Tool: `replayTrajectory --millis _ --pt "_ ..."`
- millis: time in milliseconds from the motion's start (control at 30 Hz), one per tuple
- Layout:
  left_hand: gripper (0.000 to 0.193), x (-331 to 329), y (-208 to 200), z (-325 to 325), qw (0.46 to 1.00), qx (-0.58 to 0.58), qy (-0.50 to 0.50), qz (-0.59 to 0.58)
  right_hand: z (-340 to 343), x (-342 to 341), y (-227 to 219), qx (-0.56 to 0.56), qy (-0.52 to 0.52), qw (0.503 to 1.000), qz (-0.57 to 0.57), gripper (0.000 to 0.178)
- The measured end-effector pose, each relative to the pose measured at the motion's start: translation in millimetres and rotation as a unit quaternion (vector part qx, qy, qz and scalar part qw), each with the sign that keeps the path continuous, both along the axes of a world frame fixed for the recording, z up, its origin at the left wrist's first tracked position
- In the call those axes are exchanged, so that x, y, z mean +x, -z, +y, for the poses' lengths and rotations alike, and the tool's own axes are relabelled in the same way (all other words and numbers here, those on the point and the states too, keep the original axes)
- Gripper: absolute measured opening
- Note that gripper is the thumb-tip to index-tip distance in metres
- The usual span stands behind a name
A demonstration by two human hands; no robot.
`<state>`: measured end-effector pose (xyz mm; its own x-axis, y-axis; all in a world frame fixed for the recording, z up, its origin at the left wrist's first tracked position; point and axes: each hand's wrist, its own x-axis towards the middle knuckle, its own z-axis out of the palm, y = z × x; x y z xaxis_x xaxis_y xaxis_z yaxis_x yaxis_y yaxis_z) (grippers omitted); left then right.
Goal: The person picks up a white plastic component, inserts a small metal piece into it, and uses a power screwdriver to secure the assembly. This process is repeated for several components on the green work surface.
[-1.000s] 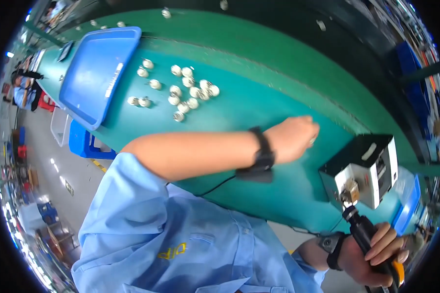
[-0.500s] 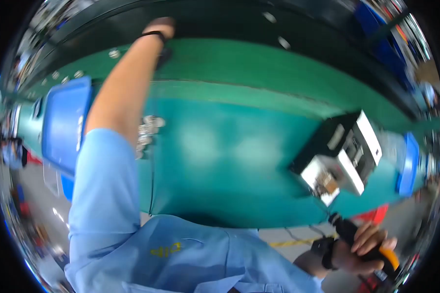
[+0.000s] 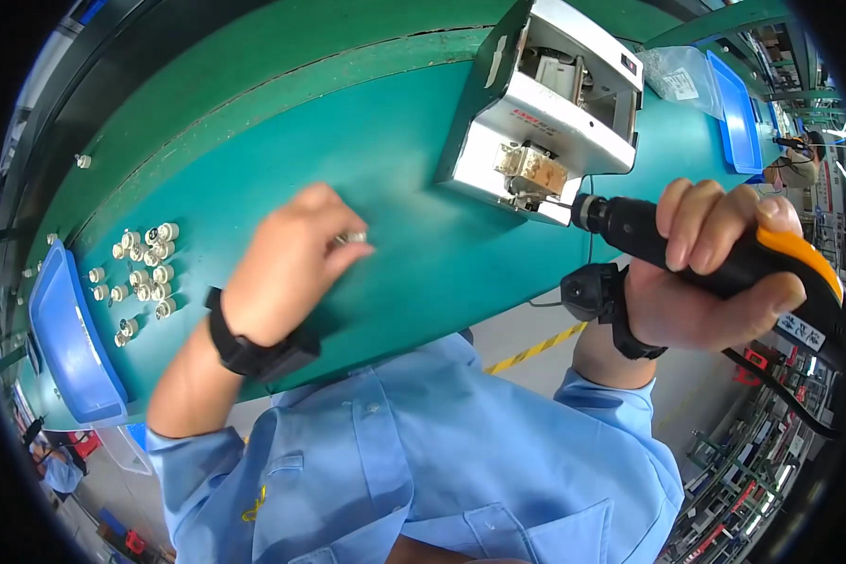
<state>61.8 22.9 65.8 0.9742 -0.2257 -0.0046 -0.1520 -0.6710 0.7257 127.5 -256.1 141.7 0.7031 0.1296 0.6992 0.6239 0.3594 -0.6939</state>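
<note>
My right hand (image 3: 714,263) is wrapped round a black and orange electric screwdriver (image 3: 634,224). The tool lies nearly level, its bit pointing left at the brass-coloured block (image 3: 540,174) on the front of a white and black screw feeder (image 3: 498,141). Whether bit and block touch, I cannot tell. Over the middle of the green mat my left hand (image 3: 291,249), slightly blurred, pinches a small pale part (image 3: 355,237) between thumb and fingers; the fingers cover most of it. Left of that hand, several small white round parts (image 3: 150,254) stand in a loose cluster.
A blue tray (image 3: 108,376) sits at the left end of the green bench mat (image 3: 385,141). Beyond the feeder are a clear plastic bag (image 3: 681,80) and another blue tray (image 3: 738,113). A black cable (image 3: 771,381) hangs from the screwdriver. Another person (image 3: 56,470) shows at lower left.
My left hand has come back from the dark far edge to the middle of the mat. The screwdriver has risen to the feeder's front. The whole view has swung round.
</note>
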Motion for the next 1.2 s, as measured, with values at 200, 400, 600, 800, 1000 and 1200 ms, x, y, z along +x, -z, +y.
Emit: replayTrajectory --millis 200,400,600,800,1000,1200 --pt "0.016 -26.3 26.9 -17.6 0.991 -0.124 -0.050 0.026 2.8 15.6 4.2 -0.037 -0.108 0.993 0.000 0.049" --pt "0.017 -29.4 34.6 -16.4 0.984 -0.154 -0.047 0.075 4.3 39.9 -6.4 -0.072 -0.220 0.972 0.046 0.050" --pt "0.014 -27.4 57.8 -17.6 0.984 -0.173 -0.024 -0.022 25.3 18.7 7.4 0.026 -0.171 0.971 0.163 0.053" --pt "0.016 -27.1 65.0 -24.0 0.944 -0.313 -0.063 0.083 66.3 -11.9 17.6 -0.026 -0.239 0.969 0.054 0.056" --pt "0.023 -30.0 60.5 -20.1 0.949 -0.295 -0.045 0.099 89.4 -20.5 33.6 -0.039 -0.210 0.975 0.059 0.058" --pt "0.025 -31.8 63.1 -23.9 0.951 -0.295 -0.062 0.073 95.4 -21.8 32.6 -0.076 -0.212 0.973 0.042 0.057"
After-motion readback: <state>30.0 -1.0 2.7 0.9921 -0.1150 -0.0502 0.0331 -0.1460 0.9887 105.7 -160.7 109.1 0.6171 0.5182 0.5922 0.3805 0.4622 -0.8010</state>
